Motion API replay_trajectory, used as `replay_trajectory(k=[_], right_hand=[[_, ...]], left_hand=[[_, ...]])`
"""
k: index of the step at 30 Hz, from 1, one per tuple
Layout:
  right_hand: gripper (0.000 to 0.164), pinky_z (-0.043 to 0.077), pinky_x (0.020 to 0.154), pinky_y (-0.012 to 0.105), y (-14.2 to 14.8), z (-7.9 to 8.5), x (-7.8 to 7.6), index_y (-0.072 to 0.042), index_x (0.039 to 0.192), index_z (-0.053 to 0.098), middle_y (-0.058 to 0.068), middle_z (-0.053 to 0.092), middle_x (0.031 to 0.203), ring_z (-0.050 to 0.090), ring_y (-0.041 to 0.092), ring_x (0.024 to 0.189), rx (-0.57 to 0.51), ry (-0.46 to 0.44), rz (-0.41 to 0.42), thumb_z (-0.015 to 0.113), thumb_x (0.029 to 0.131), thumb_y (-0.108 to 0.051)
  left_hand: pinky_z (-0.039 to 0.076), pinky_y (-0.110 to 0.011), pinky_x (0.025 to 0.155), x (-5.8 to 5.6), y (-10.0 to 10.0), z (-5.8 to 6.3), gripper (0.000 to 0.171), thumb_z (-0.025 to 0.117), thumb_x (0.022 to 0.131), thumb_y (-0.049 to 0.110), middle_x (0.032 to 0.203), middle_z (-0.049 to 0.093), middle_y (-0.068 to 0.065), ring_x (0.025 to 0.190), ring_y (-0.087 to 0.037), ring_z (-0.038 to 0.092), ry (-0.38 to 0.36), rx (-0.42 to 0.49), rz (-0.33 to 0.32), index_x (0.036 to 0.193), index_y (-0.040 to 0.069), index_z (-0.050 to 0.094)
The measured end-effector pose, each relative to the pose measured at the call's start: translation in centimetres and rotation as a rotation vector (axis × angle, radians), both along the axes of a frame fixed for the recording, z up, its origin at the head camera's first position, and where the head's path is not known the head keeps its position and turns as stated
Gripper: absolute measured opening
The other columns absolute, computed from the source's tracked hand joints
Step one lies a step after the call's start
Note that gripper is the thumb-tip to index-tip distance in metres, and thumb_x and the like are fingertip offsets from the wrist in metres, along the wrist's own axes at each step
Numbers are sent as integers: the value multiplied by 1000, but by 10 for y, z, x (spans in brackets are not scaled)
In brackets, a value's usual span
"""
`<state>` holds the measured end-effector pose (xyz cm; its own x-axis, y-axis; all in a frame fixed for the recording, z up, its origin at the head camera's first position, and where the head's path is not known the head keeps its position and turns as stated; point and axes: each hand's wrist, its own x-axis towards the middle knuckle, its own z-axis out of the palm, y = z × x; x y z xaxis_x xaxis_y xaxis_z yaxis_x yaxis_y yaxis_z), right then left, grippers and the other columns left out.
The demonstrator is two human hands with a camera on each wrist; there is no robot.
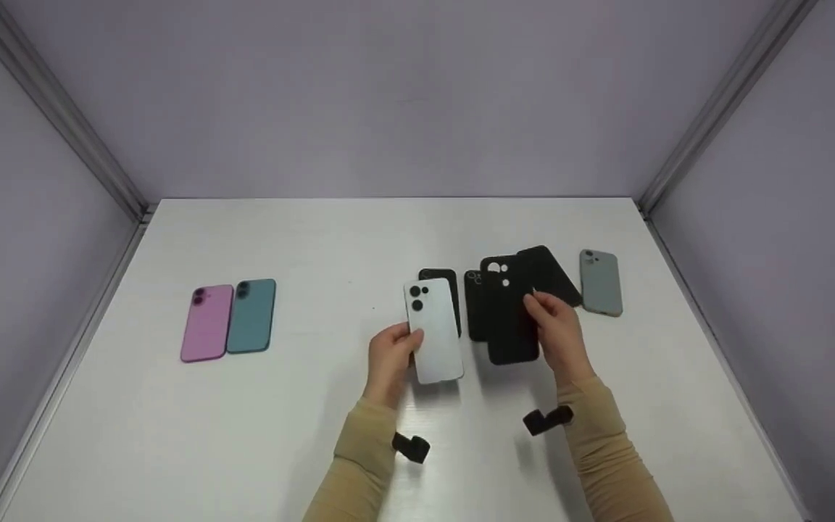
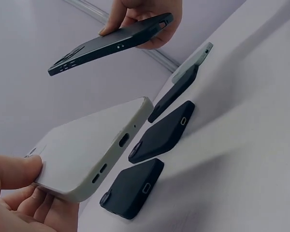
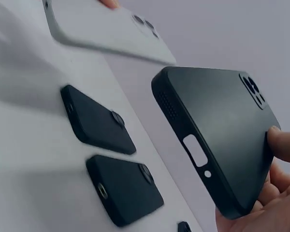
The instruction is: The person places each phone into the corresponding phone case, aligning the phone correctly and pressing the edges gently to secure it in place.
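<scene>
My left hand [image 1: 388, 359] grips a white phone [image 1: 435, 333] by its left edge, thumb on its back and fingers beneath. The phone is raised above the table, its back with the dark camera lenses facing up. To the right, my right hand [image 1: 561, 333] pinches a black phone case [image 1: 508, 319] at its right edge. The right wrist view shows the case's port cut-out and camera openings, and no phone sits in it. Case and phone are held apart, side by side. Below them lie a black case [image 2: 130, 191] and another black case [image 2: 162, 133].
A further black case [image 1: 551, 275] lies tilted at the right, next to a grey-green phone [image 1: 601, 283]. On the left a pink phone [image 1: 207, 322] and a teal phone [image 1: 251, 315] lie side by side. Pale walls surround the white table [image 1: 330, 239] at the back and sides.
</scene>
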<state>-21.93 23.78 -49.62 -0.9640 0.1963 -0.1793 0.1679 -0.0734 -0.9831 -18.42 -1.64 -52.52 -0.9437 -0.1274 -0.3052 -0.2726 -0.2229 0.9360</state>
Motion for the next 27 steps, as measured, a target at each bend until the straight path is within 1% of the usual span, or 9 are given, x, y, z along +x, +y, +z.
replay_trajectory(k=[3,6,9,13,16,22,27], right_hand=[[32,50,73,25,-17,-3,2,9,116,59,4,61,93,58,14,83,-16,-7,6,65,97,-16],[33,49,75,25,-34,-5,4,10,117,60,7,62,95,58,16,86,6,-11,15,66,96,-15],[33,47,78,24,-49,-7,5,10,117,61,8,63,97,56,15,88,29,-6,7,68,95,-13],[31,47,79,23,-65,-7,7,8,116,62,7,64,97,57,14,87,31,10,2,69,93,-11],[28,48,77,23,-74,-7,9,8,113,63,7,64,95,58,14,85,25,33,8,70,92,-9],[26,48,76,24,-84,-8,13,6,111,65,9,66,95,59,17,85,77,56,31,71,92,-11],[25,49,74,25,-90,-7,15,3,109,66,11,67,95,60,19,84,114,49,39,72,91,-13]], left_hand=[[55,-33,75,-2,0,-3,29,68,91,7,99,72,-12,84,-18,67,-38,36,-10,115,-8,68],[56,-33,78,-2,0,-5,31,68,92,8,103,72,-13,88,-19,68,-67,80,-24,118,-7,67],[55,-34,80,-3,2,-8,33,69,92,8,105,71,-13,91,-19,67,-66,123,-41,121,-8,65],[55,-31,82,-4,4,-10,35,68,93,6,103,71,-10,93,-17,67,-63,199,-46,123,-10,62],[54,-30,83,-5,4,-12,34,67,93,4,102,71,-8,93,-16,66,-75,238,-37,123,-10,62],[51,-35,92,-6,5,-17,33,63,92,-2,111,69,-14,98,-20,66,-86,260,-25,124,-12,60],[53,-35,89,-6,8,-19,34,60,91,-6,112,69,-16,97,-21,66,-99,295,-13,125,-11,59]])
